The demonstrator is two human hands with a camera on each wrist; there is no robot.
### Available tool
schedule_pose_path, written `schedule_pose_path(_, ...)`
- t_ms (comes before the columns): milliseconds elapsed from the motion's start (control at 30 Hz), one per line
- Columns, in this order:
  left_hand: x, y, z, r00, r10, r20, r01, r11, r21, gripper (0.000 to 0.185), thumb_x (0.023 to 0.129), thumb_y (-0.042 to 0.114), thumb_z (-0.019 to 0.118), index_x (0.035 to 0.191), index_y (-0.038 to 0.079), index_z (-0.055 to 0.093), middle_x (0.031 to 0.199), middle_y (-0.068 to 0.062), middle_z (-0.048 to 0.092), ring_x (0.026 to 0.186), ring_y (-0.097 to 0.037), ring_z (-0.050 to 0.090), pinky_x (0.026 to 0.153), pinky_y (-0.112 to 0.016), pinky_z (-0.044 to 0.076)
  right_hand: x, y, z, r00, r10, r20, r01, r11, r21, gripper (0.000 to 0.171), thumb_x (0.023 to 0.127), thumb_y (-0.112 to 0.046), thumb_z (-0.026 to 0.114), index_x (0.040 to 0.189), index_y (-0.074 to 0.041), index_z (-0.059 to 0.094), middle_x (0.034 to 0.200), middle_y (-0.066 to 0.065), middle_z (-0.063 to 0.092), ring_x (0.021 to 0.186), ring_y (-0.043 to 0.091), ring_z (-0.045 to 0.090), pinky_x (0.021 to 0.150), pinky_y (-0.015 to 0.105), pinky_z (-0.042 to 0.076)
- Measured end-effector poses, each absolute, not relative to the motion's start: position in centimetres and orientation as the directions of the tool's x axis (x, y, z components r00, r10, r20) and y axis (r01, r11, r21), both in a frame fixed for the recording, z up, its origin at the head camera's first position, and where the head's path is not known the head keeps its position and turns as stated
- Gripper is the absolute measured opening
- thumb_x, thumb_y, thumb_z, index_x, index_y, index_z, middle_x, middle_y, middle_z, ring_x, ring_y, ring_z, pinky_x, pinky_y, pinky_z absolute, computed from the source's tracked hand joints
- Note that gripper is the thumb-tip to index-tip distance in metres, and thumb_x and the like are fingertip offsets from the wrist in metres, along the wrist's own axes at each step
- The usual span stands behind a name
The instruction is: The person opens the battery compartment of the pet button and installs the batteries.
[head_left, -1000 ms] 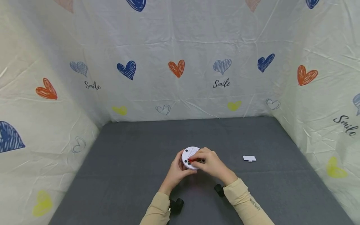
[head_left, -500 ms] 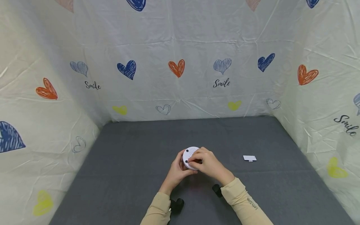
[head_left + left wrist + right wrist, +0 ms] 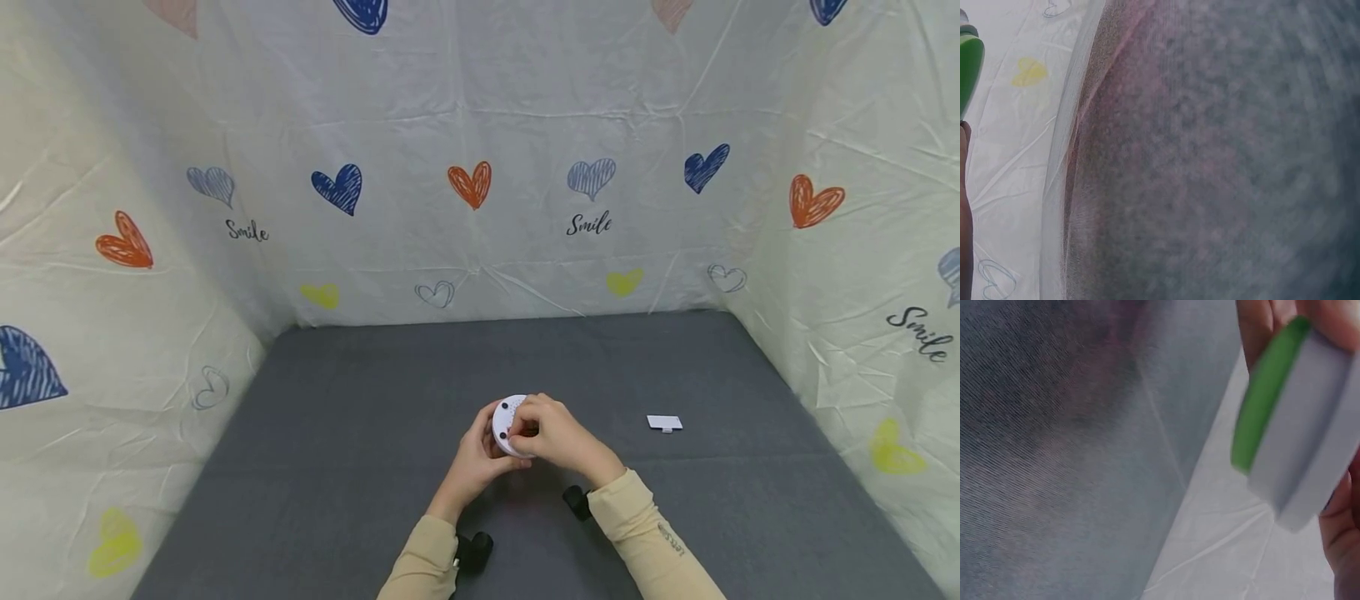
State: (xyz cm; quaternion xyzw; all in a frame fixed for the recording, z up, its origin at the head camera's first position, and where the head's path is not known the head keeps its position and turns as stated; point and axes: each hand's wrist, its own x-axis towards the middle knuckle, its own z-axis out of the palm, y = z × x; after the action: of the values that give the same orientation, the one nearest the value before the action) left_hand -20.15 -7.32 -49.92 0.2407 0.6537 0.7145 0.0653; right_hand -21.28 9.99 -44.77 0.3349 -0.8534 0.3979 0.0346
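My left hand (image 3: pixel 474 468) grips a round white device (image 3: pixel 506 418) by its rim, tilted so its perforated back with dark dots faces up. The right wrist view shows its white side and green front (image 3: pixel 1266 394); the green part (image 3: pixel 969 65) also enters the left wrist view at the edge. My right hand (image 3: pixel 558 435) lies over the right part of the back, fingers and thumb bent together at the surface. A bit of red shows by its fingertips. I cannot tell what those fingertips hold. The battery compartment is mostly covered by that hand.
A small white battery cover (image 3: pixel 664 422) with a tab lies on the dark grey cloth (image 3: pixel 360 400), right of the hands. Black wrist cameras (image 3: pixel 474 552) sit under both wrists. White sheets with printed hearts (image 3: pixel 472 250) stand around the back and sides.
A second ago red-and-black parts showed in the compartment; my right fingers now cover nearly all of them. The device and left hand have shifted slightly right. The battery cover has stayed in place.
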Motion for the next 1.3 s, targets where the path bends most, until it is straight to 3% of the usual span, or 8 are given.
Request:
schedule_pose_path(300,-20.0,-7.1,-50.1,-0.870,0.416,0.263,0.230,-0.129,0.965,0.085,0.070,-0.011,0.075,0.140,0.001,0.027,0.131,-0.016,0.044,0.114,-0.026,0.050,0.087,-0.034,0.048,-22.0,10.3,-44.0,-0.792,-0.595,0.137,-0.471,0.452,-0.757,0.016,0.078,0.000,0.069,0.071,-0.012,0.062,0.072,-0.007,0.056,0.066,0.013,0.051,0.055,0.025,0.046)
schedule_pose_path(767,-19.9,-6.8,-50.0,-0.851,0.442,0.282,0.265,-0.101,0.959,0.087,0.069,-0.011,0.075,0.140,0.000,0.028,0.130,-0.017,0.046,0.111,-0.027,0.053,0.085,-0.035,0.049,-22.0,10.3,-43.0,-0.789,-0.611,0.062,-0.484,0.558,-0.674,0.018,0.077,-0.001,0.071,0.067,-0.012,0.060,0.061,-0.007,0.053,0.057,0.010,0.050,0.051,0.024,0.044)
schedule_pose_path(1100,-20.2,-7.4,-50.5,-0.864,0.396,0.310,0.301,-0.084,0.950,0.087,0.069,-0.007,0.078,0.139,-0.002,0.027,0.132,-0.020,0.044,0.114,-0.025,0.051,0.087,-0.031,0.047,-21.7,10.5,-44.7,-0.846,-0.505,0.174,-0.449,0.496,-0.743,0.009,0.078,-0.008,0.074,0.074,-0.013,0.067,0.070,-0.011,0.059,0.066,0.008,0.051,0.056,0.023,0.046)
schedule_pose_path(1300,-21.1,-7.7,-52.2,-0.885,0.371,0.281,0.267,-0.088,0.960,0.087,0.069,-0.005,0.078,0.140,0.005,0.029,0.132,-0.015,0.045,0.115,-0.023,0.050,0.090,-0.031,0.045,-21.5,10.8,-45.6,-0.864,-0.447,0.233,-0.445,0.460,-0.769,0.009,0.077,-0.010,0.076,0.077,-0.016,0.069,0.076,-0.010,0.059,0.072,0.010,0.051,0.061,0.024,0.047)
